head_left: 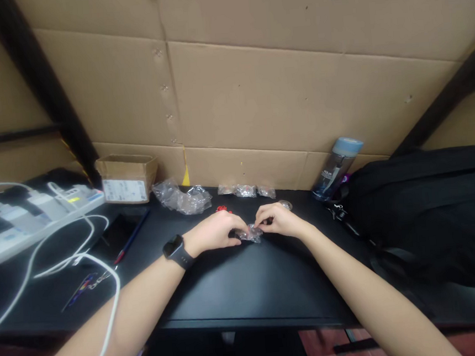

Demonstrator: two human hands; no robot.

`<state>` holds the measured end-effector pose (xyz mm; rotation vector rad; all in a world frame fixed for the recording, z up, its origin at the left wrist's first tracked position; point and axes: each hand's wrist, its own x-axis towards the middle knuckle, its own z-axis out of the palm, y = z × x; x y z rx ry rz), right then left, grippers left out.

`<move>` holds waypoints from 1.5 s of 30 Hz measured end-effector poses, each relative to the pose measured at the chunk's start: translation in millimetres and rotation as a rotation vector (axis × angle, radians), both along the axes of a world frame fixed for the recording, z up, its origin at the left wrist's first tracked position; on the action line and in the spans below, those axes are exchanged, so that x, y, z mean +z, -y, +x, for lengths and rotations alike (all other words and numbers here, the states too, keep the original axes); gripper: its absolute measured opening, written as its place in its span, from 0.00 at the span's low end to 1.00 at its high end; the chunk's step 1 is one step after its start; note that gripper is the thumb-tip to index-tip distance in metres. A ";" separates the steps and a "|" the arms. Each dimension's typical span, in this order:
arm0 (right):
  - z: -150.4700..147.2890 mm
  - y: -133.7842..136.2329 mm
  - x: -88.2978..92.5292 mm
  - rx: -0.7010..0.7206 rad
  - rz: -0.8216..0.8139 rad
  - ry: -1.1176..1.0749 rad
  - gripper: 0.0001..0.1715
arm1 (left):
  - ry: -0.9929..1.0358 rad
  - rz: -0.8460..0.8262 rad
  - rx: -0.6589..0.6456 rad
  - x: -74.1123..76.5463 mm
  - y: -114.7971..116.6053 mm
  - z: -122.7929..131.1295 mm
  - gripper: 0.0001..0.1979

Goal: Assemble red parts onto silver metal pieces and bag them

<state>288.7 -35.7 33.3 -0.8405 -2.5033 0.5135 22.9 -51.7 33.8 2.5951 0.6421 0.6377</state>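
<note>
A small clear plastic bag (251,234) lies between my two hands, low over the black tabletop. My left hand (217,229), with a dark watch at its wrist, pinches the bag's left side. From the right, my right hand (278,219) pinches its upper right edge with thumb and finger. What the bag holds is too small to make out. Just behind my left hand sits a small red item (222,208), partly hidden by it. Another clear packet (285,204) shows just behind my right hand.
Small clear packets (246,190) lie in a row along the cardboard wall. Crumpled plastic bags (183,198) and a cardboard box (127,176) are back left. A power strip (37,223) with white cables stands left. A bottle (336,166) and black backpack (436,216) occupy the right.
</note>
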 end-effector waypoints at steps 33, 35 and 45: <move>-20.7 30.4 22.0 -0.135 0.230 0.082 0.11 | 0.060 0.186 0.367 -1.1 12.8 14.8 0.11; -20.8 32.3 25.4 -0.122 0.215 0.035 0.13 | 0.107 0.137 0.373 -0.4 13.1 15.3 0.10; -8.2 19.9 21.7 -0.175 -0.186 -0.324 0.12 | 0.363 -0.141 0.379 1.9 8.2 12.3 0.10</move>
